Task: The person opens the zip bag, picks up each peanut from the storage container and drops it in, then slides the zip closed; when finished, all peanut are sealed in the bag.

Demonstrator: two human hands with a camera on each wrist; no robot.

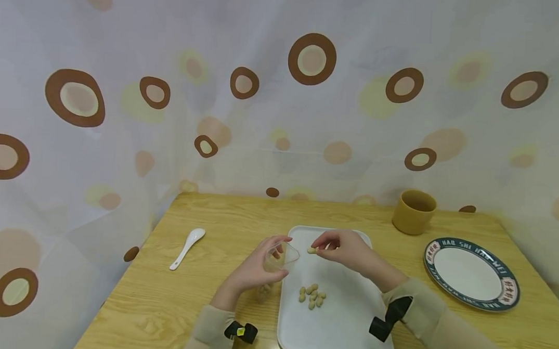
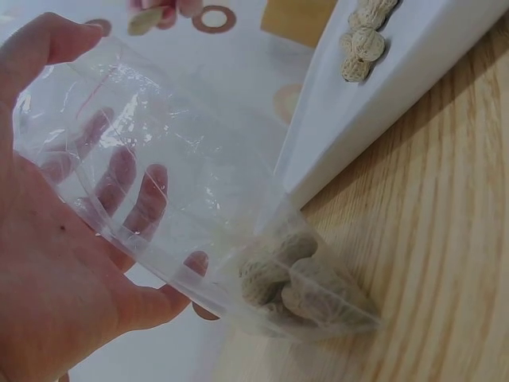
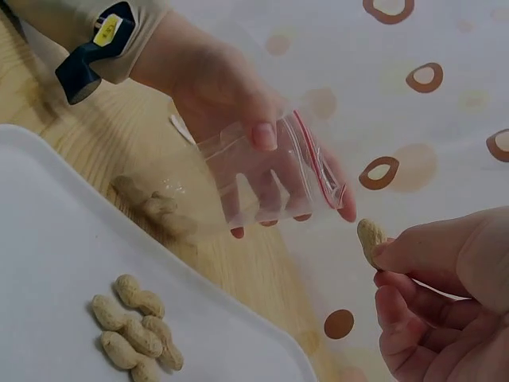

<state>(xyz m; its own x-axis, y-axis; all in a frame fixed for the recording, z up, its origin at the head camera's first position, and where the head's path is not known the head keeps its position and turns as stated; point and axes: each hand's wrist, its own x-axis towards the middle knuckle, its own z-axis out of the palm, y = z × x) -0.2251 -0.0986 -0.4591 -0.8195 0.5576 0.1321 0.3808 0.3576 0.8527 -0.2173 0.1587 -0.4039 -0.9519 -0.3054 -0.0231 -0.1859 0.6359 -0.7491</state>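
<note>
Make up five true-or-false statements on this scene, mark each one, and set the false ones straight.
1. A peanut is in the grip of the right hand. True.
2. The plastic bag contains nothing. False: several peanuts show at its bottom.
3. The white spoon lies on the tray. False: it lies on the table, left of the tray.
4. The mug stands farther from the person than the plate. True.
5. The left hand holds the plate. False: it holds the plastic bag.

One each: bag (image 2: 199,171); tray (image 1: 343,328); spoon (image 1: 188,248); cup (image 1: 411,220); plate (image 1: 466,274); several peanuts (image 3: 139,336).
</note>
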